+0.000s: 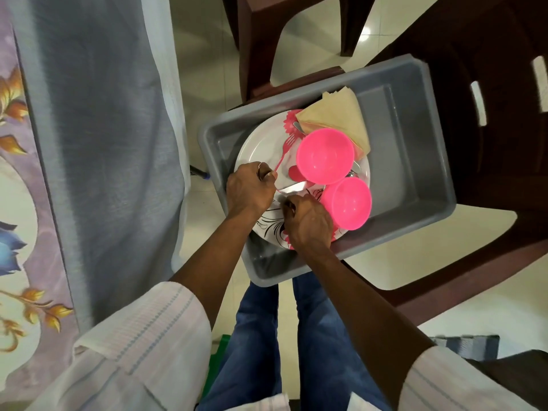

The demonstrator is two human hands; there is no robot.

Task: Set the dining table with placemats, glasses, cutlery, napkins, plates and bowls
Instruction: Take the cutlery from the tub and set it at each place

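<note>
Nearest, at 6 o'clock, legs in blue denim jeans [258, 336] are standing on the glossy pale tiled floor [204, 54], and two rolled sleeves of white striped woven cloth are framing them.

Both hands are reaching into a grey tub [415, 143], a smooth rectangular plastic bin with rounded corners that is sitting on the seat of a dark brown moulded plastic chair [489, 173]. The left hand [250, 191], wearing a ring, is curling round the handle of a thin pink fork [286, 148] of plastic, its tines pointing toward 1 o'clock. The right hand [308, 222] is bending its fingers down onto the plate [261, 143] just beside a flat shiny metal knife [292, 187]; whether it is pinching anything I cannot tell.

The plate is lying in the tub's 9 o'clock half: round, white and glossy, printed with pink flowers and black curling lines. Two round, smooth plastic bowls are resting on it, the nearer pink bowl [348, 203] at its 4 o'clock edge and the farther pink bowl [324, 155] touching it at 2 o'clock. Beyond them, at 12 o'clock, folded beige paper napkins [335, 114] are leaning against the tub wall, partly covering a metal spoon [298, 126].

At 9 o'clock, well apart from the tub, the bench [17, 143] is wearing a floral printed cover with a grey-blue overhang.
</note>
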